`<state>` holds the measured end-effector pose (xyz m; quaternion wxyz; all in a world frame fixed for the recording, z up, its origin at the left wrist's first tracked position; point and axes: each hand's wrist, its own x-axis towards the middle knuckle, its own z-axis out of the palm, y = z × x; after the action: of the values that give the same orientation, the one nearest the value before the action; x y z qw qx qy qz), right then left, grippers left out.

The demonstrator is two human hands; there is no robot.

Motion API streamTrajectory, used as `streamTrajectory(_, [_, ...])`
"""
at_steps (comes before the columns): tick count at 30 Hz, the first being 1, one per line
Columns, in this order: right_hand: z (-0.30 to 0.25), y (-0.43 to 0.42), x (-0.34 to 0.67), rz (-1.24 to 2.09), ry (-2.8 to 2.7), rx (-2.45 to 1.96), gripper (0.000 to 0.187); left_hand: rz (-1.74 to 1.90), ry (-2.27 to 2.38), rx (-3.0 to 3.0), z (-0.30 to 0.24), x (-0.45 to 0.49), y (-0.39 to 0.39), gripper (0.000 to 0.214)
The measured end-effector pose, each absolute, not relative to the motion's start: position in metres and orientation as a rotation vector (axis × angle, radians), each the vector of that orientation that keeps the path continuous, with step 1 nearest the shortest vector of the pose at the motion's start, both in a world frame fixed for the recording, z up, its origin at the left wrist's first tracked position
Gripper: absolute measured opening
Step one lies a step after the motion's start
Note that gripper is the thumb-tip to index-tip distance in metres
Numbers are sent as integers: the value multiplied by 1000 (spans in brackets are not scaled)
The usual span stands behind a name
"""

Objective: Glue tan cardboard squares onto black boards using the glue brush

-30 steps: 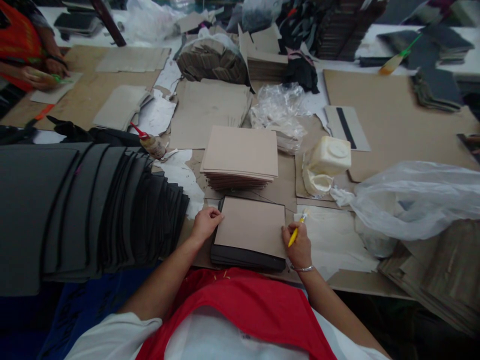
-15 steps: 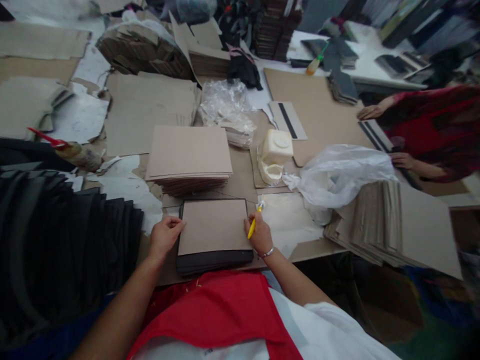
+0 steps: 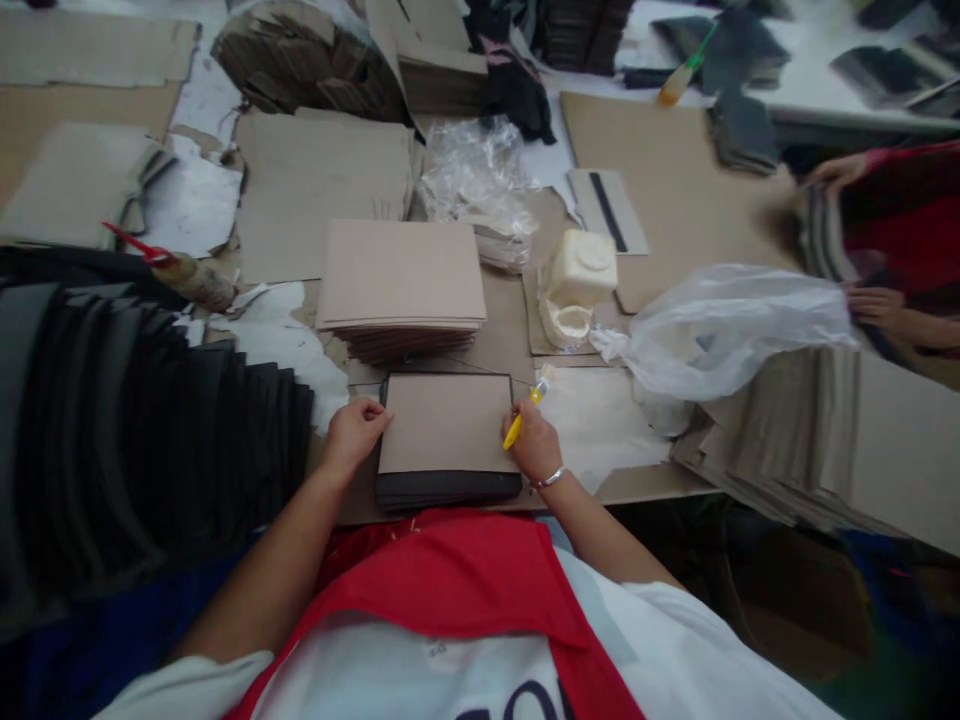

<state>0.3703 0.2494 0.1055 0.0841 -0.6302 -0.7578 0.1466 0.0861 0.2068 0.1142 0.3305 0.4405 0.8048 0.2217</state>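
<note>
A tan cardboard sheet (image 3: 450,424) lies on a stack of black sheets (image 3: 448,490) right in front of me. Black margins show around it, widest along the near side. My left hand (image 3: 358,435) pinches the cardboard's left edge between thumb and fingers. At the opposite edge is my right hand (image 3: 534,440), its fingers curled round a yellow-handled brush (image 3: 521,420) with the bristles pointing away from me. Its fingertips also touch the cardboard's right edge. Just beyond stands a pile of similar cardboard sheets (image 3: 405,275).
Many black folded pieces (image 3: 187,440) are piled at my left. A cut-open white plastic jug (image 3: 581,270) and a clear plastic bag (image 3: 735,325) sit to the right, near a grey board stack (image 3: 810,430). A co-worker's hands (image 3: 874,300) hold striped pieces at far right.
My view has shifted, so the table appears farther left and higher. Both my hands stay at the cardboard's edges. The co-worker has lifted and bent the striped piece.
</note>
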Motion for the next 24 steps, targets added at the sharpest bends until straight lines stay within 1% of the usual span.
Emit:
streamTrajectory(5, [109,251,365,378,-2339,-1916,20,439,2062,1276,125,80,215,11])
streamTrajectory(13, [114,248,359,353,-2379,-1989,23,477,2063,1296,118,77,210,8])
streamTrajectory(16, [120,247,356,305,-2440,-2035,24,395,2066,1362,121,77,209,10])
streamTrajectory(18, [126,249,356,270,-2480,-2052,24,338,2118,1446,126,80,208,18])
streamTrajectory(21, [135,255,356,235,-2475,-2019,28,336,2169,1670,133,86,211,43])
streamTrajectory(23, [139,260,356,277,-2434,-1987,32,347,2100,1833,134,90,220,58])
streamTrajectory(24, [139,263,355,321,-2407,-1983,33,346,2046,1887,133,91,227,62])
